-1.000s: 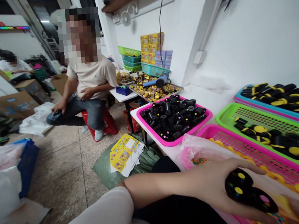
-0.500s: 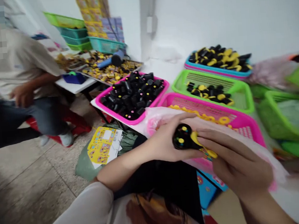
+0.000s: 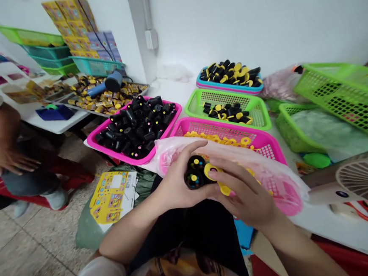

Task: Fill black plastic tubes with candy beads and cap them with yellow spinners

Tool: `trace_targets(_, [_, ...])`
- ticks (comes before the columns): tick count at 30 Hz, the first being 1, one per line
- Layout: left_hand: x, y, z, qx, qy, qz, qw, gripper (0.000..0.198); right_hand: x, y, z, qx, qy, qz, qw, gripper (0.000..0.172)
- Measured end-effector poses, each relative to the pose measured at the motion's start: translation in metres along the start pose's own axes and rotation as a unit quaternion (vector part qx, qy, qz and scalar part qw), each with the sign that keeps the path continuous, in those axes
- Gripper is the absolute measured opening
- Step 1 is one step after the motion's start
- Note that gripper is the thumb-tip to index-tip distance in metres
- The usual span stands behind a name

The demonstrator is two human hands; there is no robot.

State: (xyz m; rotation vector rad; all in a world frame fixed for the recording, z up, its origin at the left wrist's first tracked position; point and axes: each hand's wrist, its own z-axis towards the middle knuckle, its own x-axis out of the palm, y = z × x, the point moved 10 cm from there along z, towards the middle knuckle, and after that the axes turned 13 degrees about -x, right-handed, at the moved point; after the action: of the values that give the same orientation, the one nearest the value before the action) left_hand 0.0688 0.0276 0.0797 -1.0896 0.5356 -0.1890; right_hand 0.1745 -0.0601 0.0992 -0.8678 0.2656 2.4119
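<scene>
My left hand (image 3: pixel 175 187) is closed around black cylinders (image 3: pixel 195 179), their round ends turned up and showing yellow centres. Right beside them, my right hand (image 3: pixel 250 194) pinches a yellow ring-like cap (image 3: pixel 212 170) near the cylinders. Whether the cap touches them I cannot tell. More yellow pieces (image 3: pixel 225 189) show under its fingers. Both hands are above a translucent plastic bag (image 3: pixel 290 189) draped over the front of a pink basket (image 3: pixel 275 147), where yellow rings (image 3: pixel 244 141) lie.
A pink tray (image 3: pixel 91 141) of black cylinders stands to the left. Behind are a green basket (image 3: pixel 261 110) and a blue tray (image 3: pixel 200 83) with black-and-yellow pieces. A fan (image 3: pixel 362 179) lies at right. At far left sits a person, one hand (image 3: pixel 13 155) on the leg.
My view has turned right, so the scene has shifted left and the fan shows fully. The yellow cap in my right hand now turns its round opening toward me, beside the cylinders.
</scene>
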Motion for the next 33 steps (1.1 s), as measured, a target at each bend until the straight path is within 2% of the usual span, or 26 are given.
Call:
trace_targets(3, [0.001,-0.002,-0.002,0.002,-0.007,-0.007,1.000,0.081,0.003,0.006,0.000,-0.012,-0.027,-0.031,0.999,0.056])
trace_targets(9, [0.010,-0.005,-0.006,0.005,0.006,-0.058,0.998,0.082,-0.002,0.011,-0.003,-0.005,-0.148,-0.069,0.987,0.046])
trace_targets(14, [0.014,-0.005,-0.008,0.022,0.020,-0.067,0.997,0.089,-0.003,0.017,-0.005,-0.036,-0.184,-0.100,0.977,0.044])
trace_targets(16, [0.011,-0.003,-0.008,0.023,0.017,-0.051,0.998,0.092,-0.005,0.013,-0.007,-0.032,-0.180,-0.058,0.981,0.047])
trace_targets(18, [0.005,-0.002,-0.008,0.022,0.002,-0.035,0.999,0.093,-0.003,0.002,-0.008,0.003,-0.150,0.041,0.988,0.052])
trace_targets(21, [0.000,0.000,-0.007,0.004,0.001,-0.026,1.000,0.091,-0.004,-0.016,-0.014,0.095,-0.122,0.155,0.976,0.055])
trace_targets(25, [0.003,0.004,-0.006,-0.020,0.011,-0.003,1.000,0.089,-0.014,-0.026,-0.019,0.158,-0.150,0.159,0.963,0.038])
trace_targets(28, [0.004,0.005,-0.006,-0.007,-0.005,0.016,1.000,0.086,-0.011,-0.030,-0.020,0.188,-0.155,0.147,0.959,0.024])
trace_targets(30, [0.003,0.004,-0.006,0.008,-0.023,0.032,0.999,0.081,-0.004,-0.035,-0.023,0.223,-0.164,0.176,0.945,0.020])
trace_targets(33, [0.003,-0.002,-0.007,0.042,-0.033,0.060,0.997,0.078,0.017,-0.049,-0.030,0.308,-0.146,0.287,0.895,0.030])
